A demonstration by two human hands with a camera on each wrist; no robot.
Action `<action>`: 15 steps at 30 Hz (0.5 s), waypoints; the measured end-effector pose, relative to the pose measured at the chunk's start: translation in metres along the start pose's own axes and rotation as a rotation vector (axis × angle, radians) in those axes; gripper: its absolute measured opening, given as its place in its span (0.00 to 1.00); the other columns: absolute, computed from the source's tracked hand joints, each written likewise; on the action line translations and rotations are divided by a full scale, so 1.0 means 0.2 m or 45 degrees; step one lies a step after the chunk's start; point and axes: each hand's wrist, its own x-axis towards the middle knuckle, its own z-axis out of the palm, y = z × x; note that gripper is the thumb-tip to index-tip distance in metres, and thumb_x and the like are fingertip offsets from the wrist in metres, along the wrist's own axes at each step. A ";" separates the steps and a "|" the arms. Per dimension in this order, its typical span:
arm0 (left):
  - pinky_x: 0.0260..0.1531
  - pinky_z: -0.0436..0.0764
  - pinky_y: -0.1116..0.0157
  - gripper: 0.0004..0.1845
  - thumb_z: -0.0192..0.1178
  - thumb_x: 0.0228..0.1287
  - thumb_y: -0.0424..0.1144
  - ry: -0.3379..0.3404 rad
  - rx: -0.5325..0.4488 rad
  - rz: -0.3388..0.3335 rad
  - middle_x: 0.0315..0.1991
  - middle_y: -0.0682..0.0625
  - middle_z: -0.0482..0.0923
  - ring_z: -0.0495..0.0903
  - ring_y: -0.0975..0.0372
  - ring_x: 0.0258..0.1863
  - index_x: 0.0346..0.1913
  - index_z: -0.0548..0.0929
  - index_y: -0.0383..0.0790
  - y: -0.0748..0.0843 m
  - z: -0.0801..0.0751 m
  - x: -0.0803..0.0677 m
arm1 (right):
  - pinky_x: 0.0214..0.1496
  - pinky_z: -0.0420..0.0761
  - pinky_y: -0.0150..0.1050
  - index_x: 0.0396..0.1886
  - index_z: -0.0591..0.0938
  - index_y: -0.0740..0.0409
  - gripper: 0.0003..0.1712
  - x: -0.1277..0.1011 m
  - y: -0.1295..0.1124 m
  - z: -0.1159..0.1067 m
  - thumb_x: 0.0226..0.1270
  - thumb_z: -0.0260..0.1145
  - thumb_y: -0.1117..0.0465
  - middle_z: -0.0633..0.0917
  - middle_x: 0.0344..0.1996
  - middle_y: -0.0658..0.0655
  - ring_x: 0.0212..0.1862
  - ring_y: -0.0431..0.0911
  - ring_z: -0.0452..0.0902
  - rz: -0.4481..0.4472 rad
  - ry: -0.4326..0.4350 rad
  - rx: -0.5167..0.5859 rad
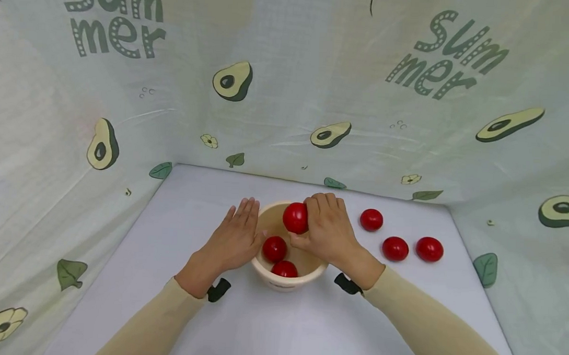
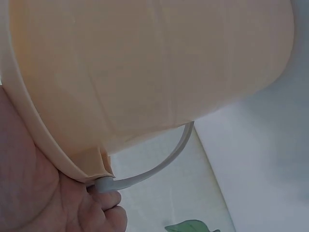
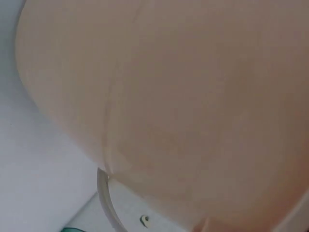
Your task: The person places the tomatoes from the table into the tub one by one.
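Note:
A cream plastic bucket [image 1: 284, 286] stands on the table, with two red balls inside, a rear ball [image 1: 274, 248] and a front ball [image 1: 284, 269]. My right hand [image 1: 328, 228] grips another shiny red ball [image 1: 295, 217] between thumb and fingers, over the bucket's opening. At the bucket's left side, my left hand [image 1: 235, 236] lies with its fingers straight. The left wrist view has the palm [image 2: 38, 188] against the rim, beside the grey handle [image 2: 149, 175]. Mostly the bucket's wall [image 3: 169, 96] fills the right wrist view, and the held ball is hidden there.
Right of the bucket, three red balls lie on the white table [image 1: 194, 195]: a back ball [image 1: 371, 220], a middle ball [image 1: 395, 249] and a right ball [image 1: 430, 249]. A printed cloth [image 1: 277, 109] hangs around the table's back and sides.

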 end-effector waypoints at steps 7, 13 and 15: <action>0.83 0.47 0.43 0.43 0.44 0.82 0.56 -0.003 0.003 0.003 0.85 0.34 0.48 0.44 0.43 0.86 0.84 0.48 0.27 0.00 0.01 0.01 | 0.44 0.77 0.49 0.49 0.78 0.64 0.38 -0.03 -0.05 0.07 0.54 0.73 0.37 0.82 0.41 0.60 0.46 0.55 0.75 0.018 -0.100 0.026; 0.83 0.48 0.43 0.43 0.45 0.82 0.56 -0.003 0.004 -0.004 0.85 0.34 0.48 0.44 0.43 0.86 0.84 0.49 0.27 -0.01 0.01 0.01 | 0.44 0.75 0.47 0.49 0.78 0.65 0.38 -0.05 -0.05 0.09 0.56 0.72 0.37 0.81 0.40 0.60 0.45 0.54 0.74 0.008 -0.165 0.017; 0.83 0.48 0.43 0.43 0.46 0.82 0.56 -0.001 0.006 -0.002 0.85 0.34 0.49 0.44 0.43 0.86 0.83 0.49 0.27 -0.01 0.01 0.01 | 0.44 0.75 0.47 0.49 0.78 0.65 0.38 -0.05 -0.05 0.09 0.56 0.73 0.36 0.81 0.41 0.60 0.45 0.54 0.74 0.007 -0.181 0.020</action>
